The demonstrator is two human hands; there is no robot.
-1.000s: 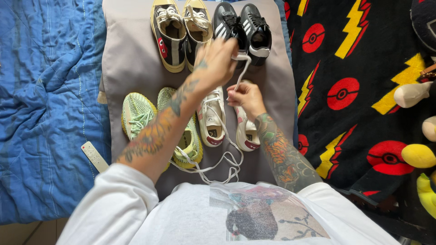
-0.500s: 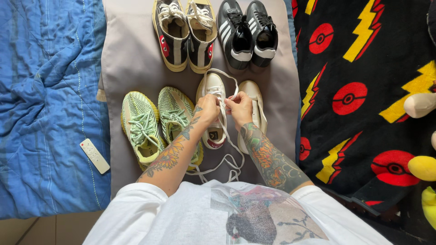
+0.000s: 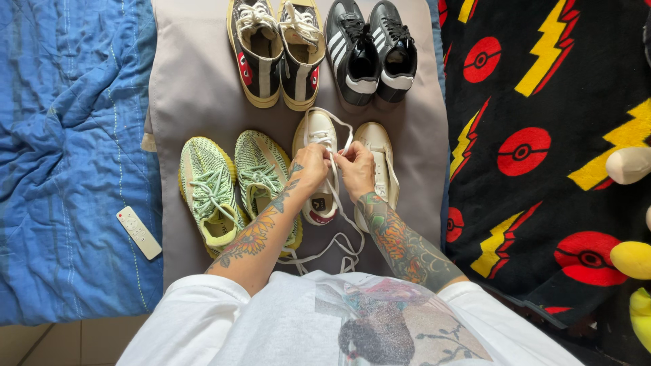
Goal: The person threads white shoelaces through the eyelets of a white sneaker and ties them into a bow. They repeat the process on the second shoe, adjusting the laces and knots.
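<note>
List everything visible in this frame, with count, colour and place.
white low-top sneakers: 2, cream-white, centre of mat
white shoelace: 1, trailing toward the person
knit sneakers: 2, lime-green, left of the white pair
canvas sneakers: 2, black with cream soles, top
striped leather sneakers: 2, black and white, top right
grey mat: 1, under all shoes
remote control: 1, white, on blue quilt
patterned blanket: 1, black, right
left hand, right hand: pinching the lace

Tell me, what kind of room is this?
Probably a bedroom, on a bed. A rumpled blue quilted bedspread lies beside a black fleece blanket with red circles and yellow bolts, with soft yellow plush toys at its edge. Both hands work the white lace of a white sneaker.
</note>
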